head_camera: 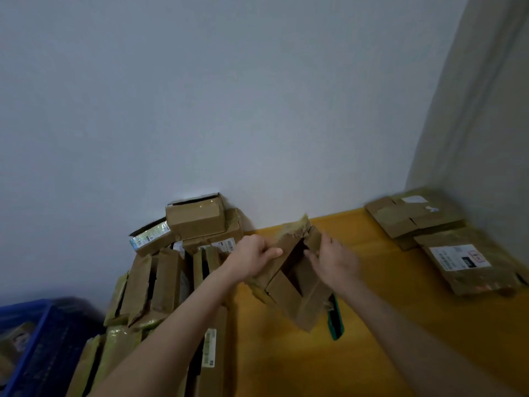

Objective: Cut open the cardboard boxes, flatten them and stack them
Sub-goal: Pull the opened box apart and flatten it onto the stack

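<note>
I hold an opened brown cardboard box (pixel 297 290) up above the yellow table (pixel 286 353), its flaps spread and tape hanging from the top edge. My left hand (pixel 252 259) grips its left flap. The fingers of my right hand (pixel 333 260) curl round the right flap. A green-handled cutter (pixel 335 322) lies on the table just beneath the box, partly hidden by it.
A heap of unopened and taped boxes (pixel 177 267) leans against the wall at the left. Flattened boxes (pixel 415 216) are stacked at the back right, with another flat one (pixel 466 262) in front. A blue crate (pixel 37 339) stands at the lower left.
</note>
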{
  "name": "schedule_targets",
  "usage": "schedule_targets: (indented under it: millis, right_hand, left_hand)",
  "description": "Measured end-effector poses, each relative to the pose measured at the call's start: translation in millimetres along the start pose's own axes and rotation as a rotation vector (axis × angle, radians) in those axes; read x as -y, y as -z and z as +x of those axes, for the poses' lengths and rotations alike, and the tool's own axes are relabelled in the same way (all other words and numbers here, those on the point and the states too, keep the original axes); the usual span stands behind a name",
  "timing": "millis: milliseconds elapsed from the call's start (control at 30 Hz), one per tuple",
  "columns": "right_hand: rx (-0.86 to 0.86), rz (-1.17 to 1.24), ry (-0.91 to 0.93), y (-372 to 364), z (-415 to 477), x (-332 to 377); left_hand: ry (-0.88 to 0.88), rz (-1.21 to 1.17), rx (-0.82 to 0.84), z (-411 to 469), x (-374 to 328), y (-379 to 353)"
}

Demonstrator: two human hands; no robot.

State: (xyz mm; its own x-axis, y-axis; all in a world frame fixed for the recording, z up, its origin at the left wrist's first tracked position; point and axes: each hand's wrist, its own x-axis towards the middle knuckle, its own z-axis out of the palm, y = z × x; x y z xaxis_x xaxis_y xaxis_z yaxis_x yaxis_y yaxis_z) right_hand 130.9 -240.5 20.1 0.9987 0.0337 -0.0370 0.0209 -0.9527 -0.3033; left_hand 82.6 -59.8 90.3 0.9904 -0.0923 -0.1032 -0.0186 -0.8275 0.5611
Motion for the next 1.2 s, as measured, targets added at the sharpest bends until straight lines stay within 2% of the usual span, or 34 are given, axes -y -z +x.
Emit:
schedule_targets:
  millis: [100,233,367,433,500,600,667,833,967,1100,1200]
  right_hand:
    - [-0.069,0.197,0.032,20.0,5.3,-4.1]
    - [-0.024,0.499,0.048,41.1,8.0,-7.0]
    - [-0.125,0.553,0.029,43.3,1.5,1.0]
    - [-0.159,0.569,-0.020,42.1,-1.0,2.7]
    - [-0.202,0.576,-0.053,40.5,-2.9,-0.9]
    - [-0.262,0.598,-0.073,36.5,-6.3,-6.8]
    - [-0.273,0.589,-0.049,35.0,-10.2,-5.0]
    - [-0.263,0.588,0.073,29.6,-19.7,-3.0]
    - [-0.260,0.782,0.068,22.5,-24.1,-12.0]
    - [-0.212,0.896,-0.055,18.8,-19.1,-24.6]
    - [-0.153,0.934,-0.108,16.3,-15.6,-40.3]
  left_hand:
    - [-0.085,0.122,-0.041,1.2,-3.3,23.4]
    - [-0.114,0.120,-0.160,5.3,1.7,51.8]
    - [0.018,-0.147,-0.396,8.7,9.0,54.9]
    - [0.118,-0.423,-0.546,5.2,13.9,47.6]
    - [0.244,-0.660,-0.595,-0.6,19.8,34.9]
    - [0.414,-0.761,-0.380,-8.7,26.0,4.2]
    - [0.427,-0.791,-0.267,-11.4,23.4,-13.4]
    - [0.463,-0.499,-0.378,-1.7,19.1,-18.1]
    - [0.378,-0.486,-0.333,-7.5,25.3,-13.5]
    - [0.219,-0.660,-0.077,-15.6,37.8,-1.1]
    - [0.221,-0.750,0.008,-18.6,52.4,9.5]
